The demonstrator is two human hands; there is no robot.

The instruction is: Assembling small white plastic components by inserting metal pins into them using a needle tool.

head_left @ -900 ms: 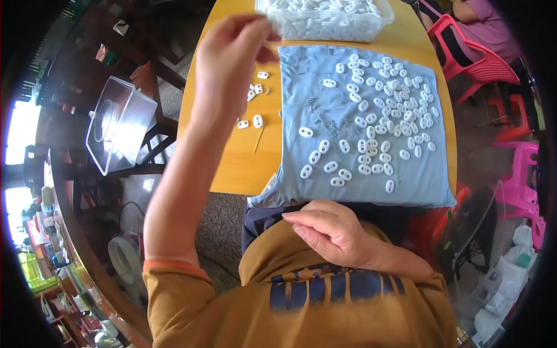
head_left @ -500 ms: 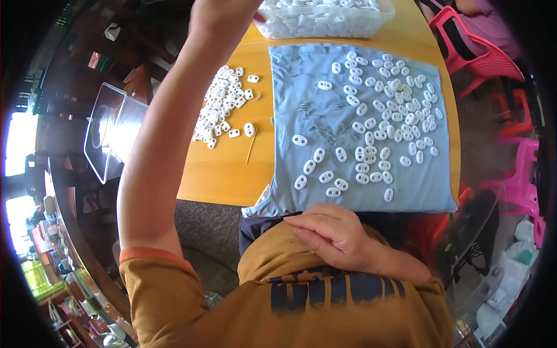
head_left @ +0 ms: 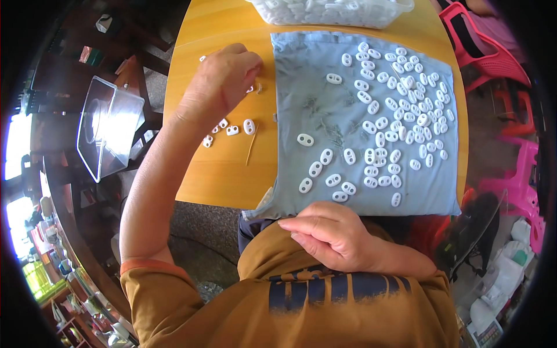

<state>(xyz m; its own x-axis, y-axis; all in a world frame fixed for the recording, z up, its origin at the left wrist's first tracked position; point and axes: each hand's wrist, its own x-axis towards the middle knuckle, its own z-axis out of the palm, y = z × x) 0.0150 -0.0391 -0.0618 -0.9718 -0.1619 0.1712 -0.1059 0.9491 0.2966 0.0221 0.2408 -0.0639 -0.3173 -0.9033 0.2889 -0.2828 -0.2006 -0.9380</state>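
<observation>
Round wooden desk (head_left: 220, 174), 2 pink plastic chairs (head_left: 487, 52) at right, grey floor (head_left: 197, 232), bright window light (head_left: 14, 145) at left

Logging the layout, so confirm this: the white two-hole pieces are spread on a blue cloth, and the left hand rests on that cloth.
Not quite. The head view shows the white two-hole pieces on the blue cloth, but the left hand is over the bare wooden table beside the cloth, not on it.

Even daylight fills the scene, brightest on the table (head_left: 220, 174); blown-out glare burns at the left rim. Fisheye bending curves edges, corners fall black, and focus stays sharp centrally.
</observation>
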